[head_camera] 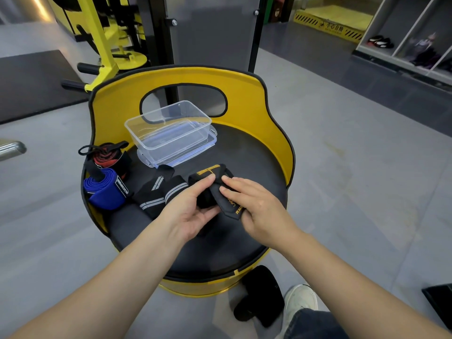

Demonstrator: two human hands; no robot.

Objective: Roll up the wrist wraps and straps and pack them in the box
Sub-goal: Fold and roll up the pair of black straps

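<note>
- Both hands meet over the black seat [249,167] of a yellow barrel chair [259,94], working one black strap with gold lettering [230,204].
- The left hand [188,209] lies palm up under the strap, thumb pressing down on the end with the gold-stitched label, fingers curled beneath the fabric.
- The right hand [254,204] comes in from the other side, fingertips pinching the strap's fold, the pointed gold-lettered tail sticking out below its fingers.
- The strap is bunched between the two hands, only partly rolled, held just above the seat.
- Behind the hands sits the clear plastic box [168,128], open, resting on what looks like its lid [210,140]; nothing shows inside it.
- Left of the hands lies a black wrap with grey stripes [159,194], unrolled and flat on the seat.
- Further left, a blue wrap [105,189] sits rolled up at the seat's edge, touching a red and black wrap [107,157] just behind it, also rolled.
- A white shoe [300,299] shows on the grey floor [354,143] below the chair.
</note>
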